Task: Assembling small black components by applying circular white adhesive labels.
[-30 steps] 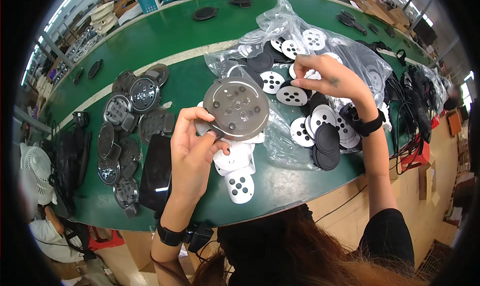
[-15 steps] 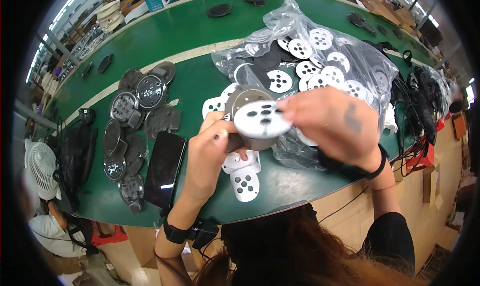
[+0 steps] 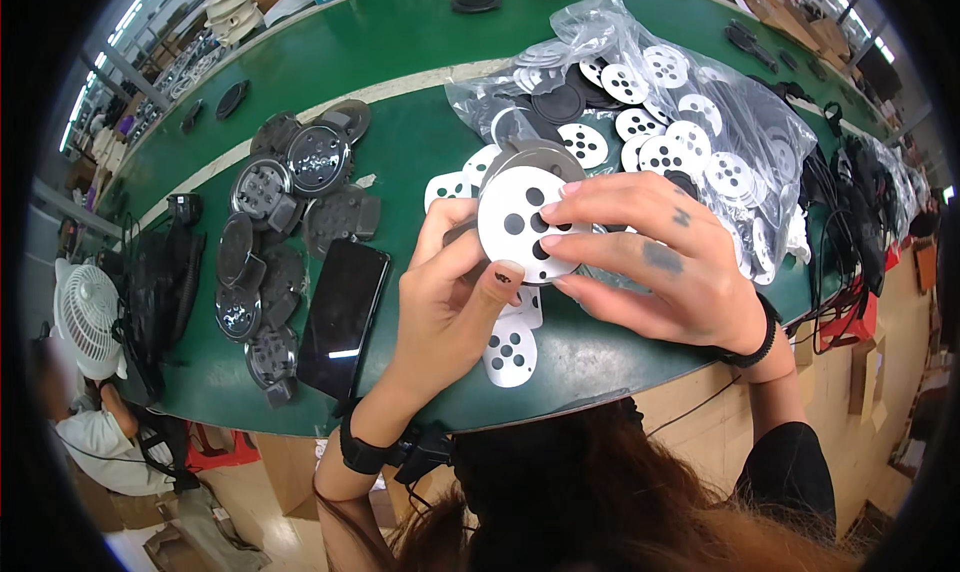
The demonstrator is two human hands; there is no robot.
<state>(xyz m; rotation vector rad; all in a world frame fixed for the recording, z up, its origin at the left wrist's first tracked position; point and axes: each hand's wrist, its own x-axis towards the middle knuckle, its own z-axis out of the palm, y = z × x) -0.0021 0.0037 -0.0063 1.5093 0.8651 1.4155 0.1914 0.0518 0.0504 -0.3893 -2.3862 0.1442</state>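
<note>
A grey round plastic housing [image 3: 540, 156] is gripped in my left hand [image 3: 447, 297], mostly hidden behind a white round disc [image 3: 500, 198] with several dark holes. The disc lies against the housing's face and is turned toward me. My left thumb rests on the disc's lower left edge. From the other side, my right hand [image 3: 672, 262] has its fingertips on the disc, with the thumb at its lower right rim. Below the hands, a loose white disc [image 3: 511, 350] lies on the green table [image 3: 440, 397]; other white pieces [image 3: 447, 188] lie just left of the housing.
A clear plastic bag [image 3: 610, 22] spills many white and black discs at the back right. Several dark housings [image 3: 320, 159] are piled at the left beside a black phone [image 3: 343, 317]. A white fan [image 3: 88, 317], black cables [image 3: 825, 177] and a person [image 3: 110, 447] are at the sides.
The white disc, tilted and held by my right hand over the housing before, now sits against it facing me. My left thumb has come onto it. The view has shifted slightly.
</note>
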